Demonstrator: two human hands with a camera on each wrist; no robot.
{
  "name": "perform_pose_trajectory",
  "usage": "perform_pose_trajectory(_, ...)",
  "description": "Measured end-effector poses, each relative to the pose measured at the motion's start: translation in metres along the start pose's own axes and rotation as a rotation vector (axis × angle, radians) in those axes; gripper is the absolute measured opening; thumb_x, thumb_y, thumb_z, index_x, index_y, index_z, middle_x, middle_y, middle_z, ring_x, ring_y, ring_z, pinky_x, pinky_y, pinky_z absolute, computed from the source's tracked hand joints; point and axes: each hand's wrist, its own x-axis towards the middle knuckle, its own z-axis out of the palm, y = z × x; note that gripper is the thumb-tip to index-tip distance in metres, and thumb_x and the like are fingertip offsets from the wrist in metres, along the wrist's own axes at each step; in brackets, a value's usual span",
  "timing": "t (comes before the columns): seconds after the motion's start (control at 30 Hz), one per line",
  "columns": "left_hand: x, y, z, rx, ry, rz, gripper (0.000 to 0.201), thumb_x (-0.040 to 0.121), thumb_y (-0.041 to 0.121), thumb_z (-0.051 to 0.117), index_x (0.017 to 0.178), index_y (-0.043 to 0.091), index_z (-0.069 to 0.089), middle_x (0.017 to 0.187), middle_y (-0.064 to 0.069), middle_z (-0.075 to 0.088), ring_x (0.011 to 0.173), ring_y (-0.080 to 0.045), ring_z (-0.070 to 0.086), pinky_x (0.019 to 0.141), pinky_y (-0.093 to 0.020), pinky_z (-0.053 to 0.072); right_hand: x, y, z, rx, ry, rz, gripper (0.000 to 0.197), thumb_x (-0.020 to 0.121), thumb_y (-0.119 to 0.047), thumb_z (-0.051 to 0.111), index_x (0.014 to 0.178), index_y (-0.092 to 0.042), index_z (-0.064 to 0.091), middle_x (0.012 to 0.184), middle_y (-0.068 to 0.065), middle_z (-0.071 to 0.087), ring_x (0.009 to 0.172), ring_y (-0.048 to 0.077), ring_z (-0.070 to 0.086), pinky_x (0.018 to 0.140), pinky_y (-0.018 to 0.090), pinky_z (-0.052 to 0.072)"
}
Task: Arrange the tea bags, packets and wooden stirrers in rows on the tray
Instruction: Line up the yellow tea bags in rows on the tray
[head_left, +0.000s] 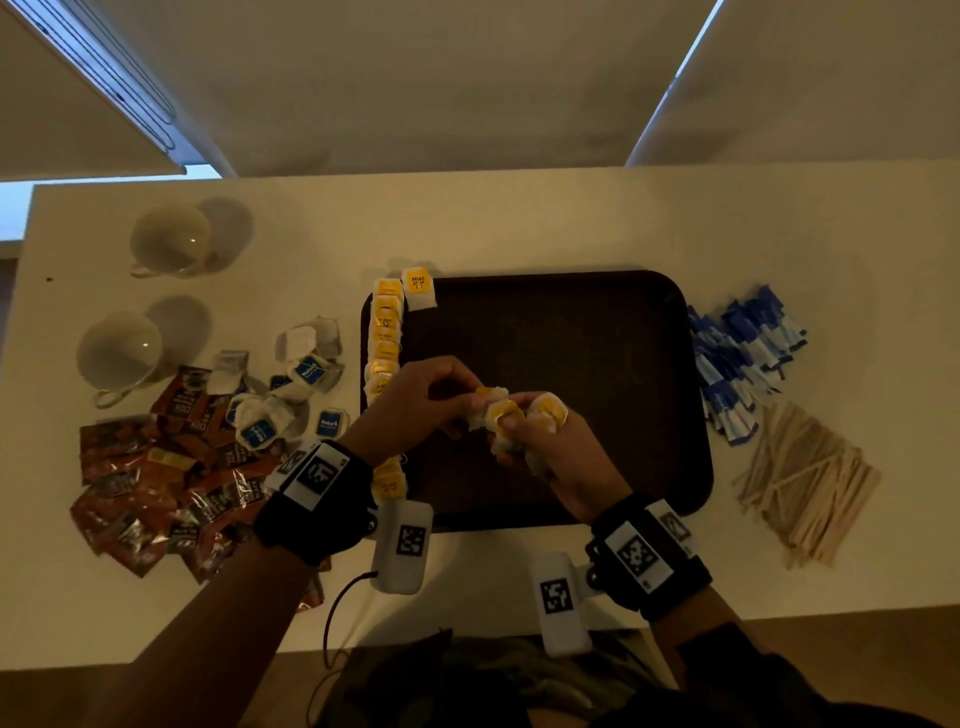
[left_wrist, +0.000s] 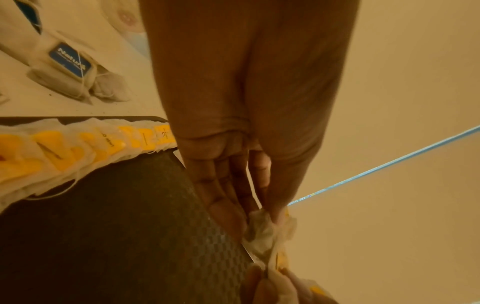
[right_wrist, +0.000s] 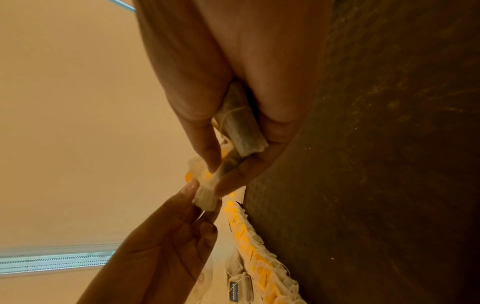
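Both hands meet above the near-left part of the dark tray (head_left: 571, 332). The right hand (head_left: 550, 441) has its fingers curled round a bunch of yellow-tagged tea bags (head_left: 524, 415), and the left hand (head_left: 421, 400) pinches 1 bag at the end of that bunch between thumb and fingertips (right_wrist: 191, 188), apparently to draw it free.

1 row of yellow-tagged bags (head_left: 385, 332) already runs along the tray's left edge, overlapping like tiles, and a single bag (head_left: 418, 288) lies at the tray's far-left corner, partly over the rim, likely the start of row 2. On the table left of the tray lie blue-tagged tea bags (head_left: 291, 395) and red-brown packets (head_left: 156, 488) in loose heaps; to the right are blue-and-white packets (head_left: 743, 358) and, nearer the front edge, the wooden stirrers (head_left: 810, 483). 2 white cups (head_left: 171, 239) stand toward the table's far-left corner.

The main risk is the strings: the bags in the bunch look tangled, so pulling 1 out may drag a second with it or spill several onto the tray. A hard tug could also tear the thin paper. The left wrist hangs over the finished row's near end, and lowering it carelessly could push those bags out of line.
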Motion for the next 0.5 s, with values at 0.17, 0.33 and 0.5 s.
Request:
perform_pose_trajectory(0.17, -0.006, 0.000, 0.003, -0.024, 0.153, -0.005, 0.010, 0.087, 0.011, 0.062, 0.087, 0.019, 0.056, 0.089, 0.001, 0.062, 0.075, -0.010, 0.065, 0.061, -0.025, 0.057, -0.001, 0.000, -0.004, 0.017, 0.002, 0.021, 0.019, 0.091, -0.013, 0.057, 0.109, -0.011, 0.060, 0.089, 0.005, 0.067, 0.075, 0.010, 0.066, 0.066, 0.021, 0.054)
perform_pose_trajectory(0.33, -0.011, 0.007, 0.011, -0.148, 0.060, -0.047, 0.002, 0.091, 0.012, 0.056, 0.092, 0.013, 0.058, 0.090, -0.005, 0.063, 0.075, -0.009, 0.067, 0.064, -0.026, 0.058, -0.004, -0.002, 0.000, 0.063, -0.019, 0.031, 0.013, 0.094, -0.011, 0.051, 0.104, -0.015, 0.059, 0.092, 0.003, 0.067, 0.078, 0.011, 0.068, 0.069, 0.023, 0.056)
perform_pose_trajectory(0.5, -0.013, 0.010, 0.010, -0.093, -0.010, -0.005, 0.011, 0.093, 0.012, 0.051, 0.101, 0.012, 0.058, 0.099, -0.004, 0.061, 0.087, -0.012, 0.066, 0.070, -0.027, 0.058, -0.005, -0.003, 0.000, 0.142, -0.014, 0.069, 0.013, 0.095, -0.010, 0.049, 0.101, -0.013, 0.060, 0.094, 0.007, 0.067, 0.082, 0.015, 0.066, 0.067, 0.023, 0.055)
